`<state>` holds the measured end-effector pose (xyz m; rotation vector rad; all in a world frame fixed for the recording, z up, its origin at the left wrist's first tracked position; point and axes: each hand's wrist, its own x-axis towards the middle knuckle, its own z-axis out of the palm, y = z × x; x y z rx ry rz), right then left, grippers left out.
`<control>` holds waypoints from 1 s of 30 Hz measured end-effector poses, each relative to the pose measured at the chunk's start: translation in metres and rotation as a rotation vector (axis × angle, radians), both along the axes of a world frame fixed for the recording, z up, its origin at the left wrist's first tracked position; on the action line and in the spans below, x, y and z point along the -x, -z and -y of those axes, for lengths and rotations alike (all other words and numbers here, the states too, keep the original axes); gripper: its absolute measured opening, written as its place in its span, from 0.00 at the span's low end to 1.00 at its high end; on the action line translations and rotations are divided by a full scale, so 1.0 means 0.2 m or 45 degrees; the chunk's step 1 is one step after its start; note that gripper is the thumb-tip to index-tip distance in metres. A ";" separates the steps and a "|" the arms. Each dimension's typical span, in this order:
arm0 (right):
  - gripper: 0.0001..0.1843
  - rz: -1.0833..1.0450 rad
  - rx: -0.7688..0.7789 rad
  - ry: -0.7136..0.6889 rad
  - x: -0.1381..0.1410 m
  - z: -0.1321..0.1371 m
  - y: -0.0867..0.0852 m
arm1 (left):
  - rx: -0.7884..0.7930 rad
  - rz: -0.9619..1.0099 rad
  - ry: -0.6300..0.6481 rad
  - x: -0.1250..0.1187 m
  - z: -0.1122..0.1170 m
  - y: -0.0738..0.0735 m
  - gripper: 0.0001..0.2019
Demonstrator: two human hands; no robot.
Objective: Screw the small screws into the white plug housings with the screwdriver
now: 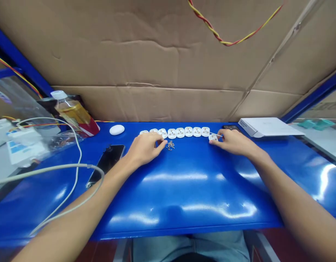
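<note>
A row of small white plastic socket-like pieces (188, 131) runs along the back of the blue table, with metal parts inside several of them. My left hand (146, 147) rests at the left end of the row, partly covering pieces there. Its thumb and fingertips come together beside a small pile of brass-coloured screws (170, 145); what they pinch, if anything, is too small to make out. At the right end, my right hand (232, 141) is closed around a thin light rod (215, 134) pointing left over the row. Its thumb touches the last white piece (213, 137), which sits slightly nearer me.
At the left are a black phone (109, 162), a white oval case (117, 130), a drink bottle (75, 112) and a looping pale cable (77, 145). A white box (269, 126) and a dark object (231, 127) lie right. Cardboard (157, 65) walls the back; twisted wire (211, 31) hangs above.
</note>
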<state>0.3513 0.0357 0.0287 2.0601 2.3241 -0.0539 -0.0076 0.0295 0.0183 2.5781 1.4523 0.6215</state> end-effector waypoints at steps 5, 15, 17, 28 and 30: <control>0.28 -0.080 -0.132 0.179 -0.03 -0.03 0.05 | 0.090 -0.097 0.247 -0.03 0.04 -0.01 0.20; 0.26 -0.237 -0.191 0.033 0.01 0.00 0.02 | 0.314 -0.165 0.515 -0.07 0.09 -0.03 0.15; 0.20 -0.230 -0.054 -0.266 0.07 0.04 0.00 | 0.356 -0.134 0.513 -0.07 0.09 -0.02 0.13; 0.14 -0.032 0.027 -0.376 0.17 0.16 -0.09 | 0.403 -0.078 0.509 -0.07 0.09 -0.01 0.11; 0.16 -0.176 -0.072 -0.370 0.13 0.20 -0.15 | 0.406 -0.069 0.501 -0.07 0.09 0.00 0.11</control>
